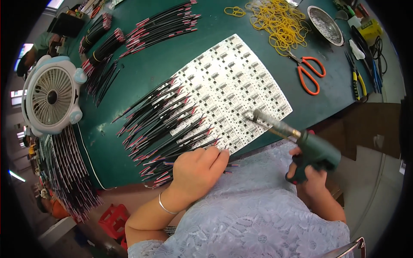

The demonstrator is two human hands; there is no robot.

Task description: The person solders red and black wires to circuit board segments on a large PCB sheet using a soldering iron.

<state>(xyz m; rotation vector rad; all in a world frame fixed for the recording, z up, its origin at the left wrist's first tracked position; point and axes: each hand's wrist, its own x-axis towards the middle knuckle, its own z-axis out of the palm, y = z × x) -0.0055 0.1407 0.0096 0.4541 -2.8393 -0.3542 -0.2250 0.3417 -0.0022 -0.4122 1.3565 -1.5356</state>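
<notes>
A white sheet of joined circuit boards (pixel 241 81) lies on the green table, dotted with dark components. Black wires (pixel 167 116) with red and white ends fan out to the left from its lower-left part. At the near corner my left hand (pixel 200 167) is closed over the nearest wires, its fingertips curled down by the board's edge; what lies under the fingers is mostly hidden. In my right hand (pixel 312 172) is a green pistol-shaped soldering gun (pixel 318 150), gripped by its handle. Its metal barrel, slightly blurred, reaches over the near right part of the sheet.
Yellow rubber bands (pixel 279 21), a metal bowl (pixel 325 26) of silvery bits, orange-handled scissors (pixel 310 74) and yellow-black pliers (pixel 357 81) lie on the right. Bundled wires (pixel 103 43) and loose wires (pixel 163 26) are at the back left. A white fan (pixel 52 96) stands left.
</notes>
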